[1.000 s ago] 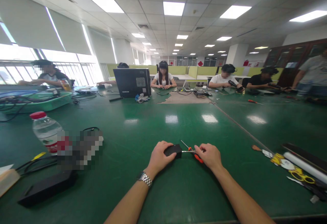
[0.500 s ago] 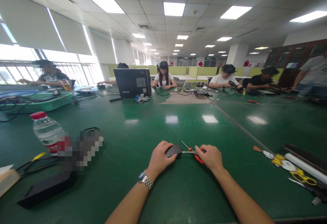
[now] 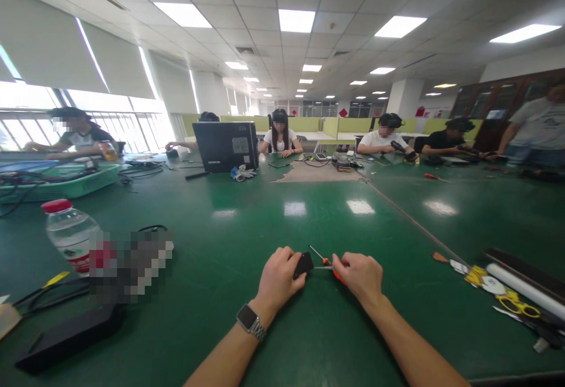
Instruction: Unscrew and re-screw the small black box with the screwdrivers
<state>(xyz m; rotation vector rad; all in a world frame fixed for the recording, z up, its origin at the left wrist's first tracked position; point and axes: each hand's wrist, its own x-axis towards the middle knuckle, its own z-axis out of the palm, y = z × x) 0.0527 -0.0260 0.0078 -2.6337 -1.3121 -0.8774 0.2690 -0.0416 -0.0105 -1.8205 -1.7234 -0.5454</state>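
Work looks mid-way: left hand (image 3: 277, 278) clamps the small black device (image 3: 303, 264) above the green table (image 3: 309, 328), right hand (image 3: 358, 275) grips an orange-handled screwdriver (image 3: 329, 266) against its side, casing not yet opened

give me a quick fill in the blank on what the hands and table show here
1. The left hand grips a small ____ box.
2. The right hand holds a screwdriver with an ____ handle.
3. The bottle at the left has a ____ cap.
4. The table top is ____.

Missing words: black; orange; red; green
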